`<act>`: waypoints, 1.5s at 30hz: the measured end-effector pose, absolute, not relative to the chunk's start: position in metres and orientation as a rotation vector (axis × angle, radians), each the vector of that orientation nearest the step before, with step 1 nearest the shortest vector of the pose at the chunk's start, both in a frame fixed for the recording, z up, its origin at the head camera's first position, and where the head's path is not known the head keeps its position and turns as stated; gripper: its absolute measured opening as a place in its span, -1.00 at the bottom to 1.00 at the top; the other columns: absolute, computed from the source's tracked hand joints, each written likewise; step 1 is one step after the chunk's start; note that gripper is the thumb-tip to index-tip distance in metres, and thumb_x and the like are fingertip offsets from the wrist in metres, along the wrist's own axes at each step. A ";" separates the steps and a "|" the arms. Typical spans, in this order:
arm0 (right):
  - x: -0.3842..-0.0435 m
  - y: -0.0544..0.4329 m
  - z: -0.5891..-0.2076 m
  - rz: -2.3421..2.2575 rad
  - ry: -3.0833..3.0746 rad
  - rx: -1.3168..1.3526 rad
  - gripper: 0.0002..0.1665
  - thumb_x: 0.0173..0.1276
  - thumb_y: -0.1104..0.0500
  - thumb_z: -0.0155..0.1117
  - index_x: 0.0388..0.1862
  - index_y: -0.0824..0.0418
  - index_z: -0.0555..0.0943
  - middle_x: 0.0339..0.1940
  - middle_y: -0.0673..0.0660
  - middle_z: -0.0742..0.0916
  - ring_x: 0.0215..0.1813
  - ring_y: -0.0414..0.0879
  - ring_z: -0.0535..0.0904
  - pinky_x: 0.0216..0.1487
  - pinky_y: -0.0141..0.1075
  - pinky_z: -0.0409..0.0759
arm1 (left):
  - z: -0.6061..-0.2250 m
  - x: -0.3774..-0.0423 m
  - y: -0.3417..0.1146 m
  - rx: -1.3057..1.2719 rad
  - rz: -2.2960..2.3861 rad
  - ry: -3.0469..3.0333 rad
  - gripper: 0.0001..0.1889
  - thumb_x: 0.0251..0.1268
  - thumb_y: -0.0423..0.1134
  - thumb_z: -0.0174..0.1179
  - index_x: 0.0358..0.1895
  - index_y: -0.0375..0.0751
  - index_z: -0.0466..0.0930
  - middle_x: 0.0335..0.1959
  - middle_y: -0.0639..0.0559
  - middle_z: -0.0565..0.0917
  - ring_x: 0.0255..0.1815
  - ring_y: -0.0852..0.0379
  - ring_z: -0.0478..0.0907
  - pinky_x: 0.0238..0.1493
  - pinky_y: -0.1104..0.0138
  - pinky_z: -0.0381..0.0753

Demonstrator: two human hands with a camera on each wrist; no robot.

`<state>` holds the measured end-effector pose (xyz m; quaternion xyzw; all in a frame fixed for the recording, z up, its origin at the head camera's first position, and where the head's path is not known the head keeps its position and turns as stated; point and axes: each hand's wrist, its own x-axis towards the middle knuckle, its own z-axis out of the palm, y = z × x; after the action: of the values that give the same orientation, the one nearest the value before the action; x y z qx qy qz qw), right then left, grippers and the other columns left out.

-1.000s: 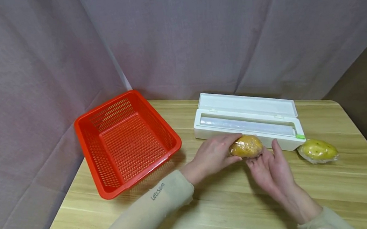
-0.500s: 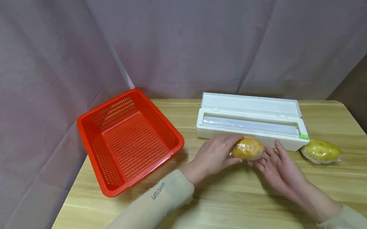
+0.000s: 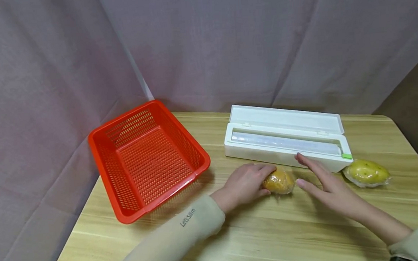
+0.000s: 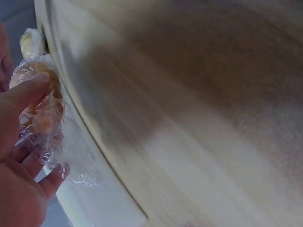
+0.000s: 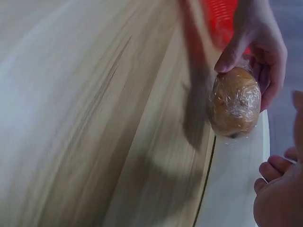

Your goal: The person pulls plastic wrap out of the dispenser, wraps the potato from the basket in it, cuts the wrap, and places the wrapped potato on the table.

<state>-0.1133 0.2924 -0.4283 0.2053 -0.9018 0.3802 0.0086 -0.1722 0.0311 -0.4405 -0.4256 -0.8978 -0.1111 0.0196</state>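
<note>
My left hand (image 3: 246, 182) grips an oval orange-yellow fruit (image 3: 279, 181) wrapped in cling film. In the left wrist view the thumb presses on the fruit (image 4: 45, 111), and loose film (image 4: 80, 161) trails over the fingers. The right wrist view shows the left hand (image 5: 260, 47) at one end of the wrapped fruit (image 5: 235, 101), whose film is crinkled and shiny. My right hand (image 3: 329, 189) is apart from it, just to its right, thumb and forefinger spread, holding nothing. Beyond the hands stands a white cling film box (image 3: 264, 153), lid up, with the film roll (image 3: 285, 142) inside.
A second film-wrapped fruit (image 3: 366, 172), yellow-green with dark specks, lies by the right end of the box. On the left of the wooden table (image 3: 258, 239) sits a red plastic basket (image 3: 193, 175) with nothing in it. A grey curtain (image 3: 207, 46) hangs behind.
My right hand has let go of the wrapped fruit and moved off to the right. The left hand has lowered the fruit a little toward me, away from the box.
</note>
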 end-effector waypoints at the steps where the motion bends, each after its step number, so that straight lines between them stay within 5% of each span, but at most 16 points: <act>1: -0.113 0.292 -0.428 1.084 -2.842 0.665 -0.05 0.57 0.14 0.36 0.79 0.06 0.10 0.65 0.37 0.37 0.59 0.26 0.34 0.49 0.17 0.42 | -0.442 -0.172 0.031 -1.324 -0.338 -2.787 -0.33 0.38 0.03 0.48 0.46 -0.05 0.47 0.32 0.06 0.68 0.19 0.13 0.68 0.31 0.32 0.56; 4: -0.114 0.289 -0.429 0.854 -2.870 0.764 0.09 0.42 0.04 0.53 0.78 0.06 0.14 0.60 0.43 0.40 0.47 0.52 0.39 0.23 0.54 0.42 | -0.448 -0.172 0.029 -1.320 -0.328 -2.803 -0.32 0.36 0.03 0.49 0.47 -0.03 0.47 0.34 0.09 0.67 0.20 0.16 0.67 0.31 0.33 0.54; 20: -0.128 0.268 -0.439 0.436 -2.815 1.042 0.13 0.25 -0.11 0.65 0.65 0.29 0.34 0.55 0.34 0.51 0.42 0.36 0.53 0.29 0.32 0.55 | -0.448 -0.171 0.006 -1.212 -0.410 -2.914 0.05 0.20 0.14 0.58 0.67 -0.10 0.23 0.62 -0.02 0.39 0.54 0.02 0.44 0.57 0.23 0.34; 28: -0.140 0.259 -0.447 0.378 -2.720 1.136 0.14 0.16 -0.08 0.71 0.57 0.39 0.39 0.43 0.39 0.58 0.32 0.37 0.61 0.19 0.28 0.64 | -0.429 -0.164 -0.014 -0.932 -0.659 -3.032 -0.14 0.46 0.09 0.38 0.70 -0.05 0.21 0.70 0.01 0.28 0.61 -0.02 0.37 0.54 0.09 0.40; 45: -0.153 0.257 -0.454 0.417 -2.540 1.187 -0.10 0.18 0.01 0.66 0.43 0.35 0.54 0.24 0.28 0.69 0.17 0.21 0.69 0.09 0.14 0.73 | -0.437 -0.125 0.012 -0.771 -0.546 -2.895 -0.31 0.67 0.02 0.11 0.61 -0.37 0.27 0.60 -0.22 0.40 0.64 -0.09 0.32 0.60 0.10 0.32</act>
<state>-0.1525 0.2574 -0.4539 0.4139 -0.8856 0.1453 0.1530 -0.1247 0.0123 -0.4367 -0.2529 -0.9495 -0.1791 0.0483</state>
